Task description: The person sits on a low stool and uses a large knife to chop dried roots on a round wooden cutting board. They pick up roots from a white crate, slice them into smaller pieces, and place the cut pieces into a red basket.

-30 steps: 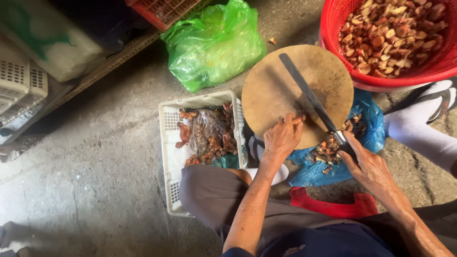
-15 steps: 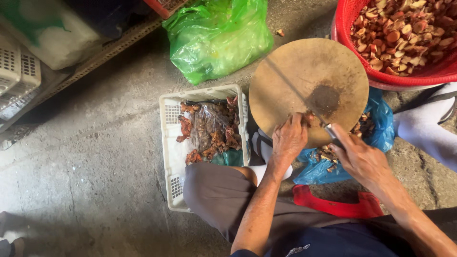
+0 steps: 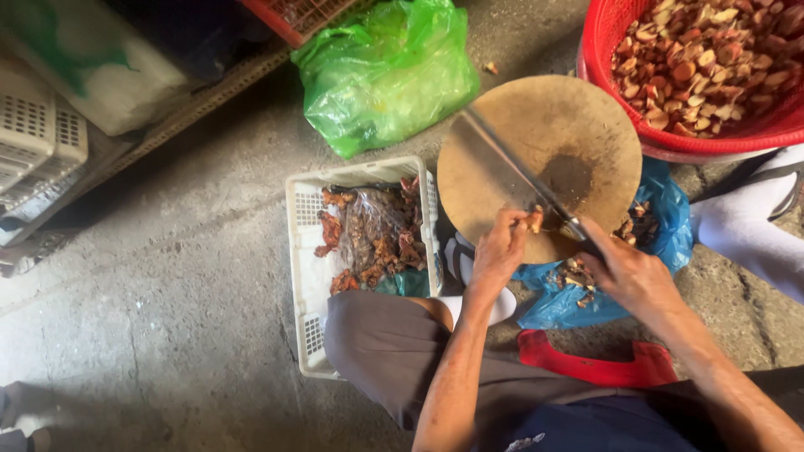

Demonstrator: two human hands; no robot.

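Sitting low over a rough grey concrete floor (image 3: 151, 276), the person works at a round wooden chopping board (image 3: 536, 125). The right hand (image 3: 632, 276) is closed around the handle of a cleaver (image 3: 494, 163), its long blade running up-left across the board. The left hand (image 3: 498, 247) pinches a small brown nut piece (image 3: 534, 219) at the board's near edge, beside the blade.

Green plastic bag (image 3: 383, 71), white slotted crate (image 3: 306, 251) of reddish husks, red basket (image 3: 615, 75) of cut nuts, blue bag (image 3: 670, 234).
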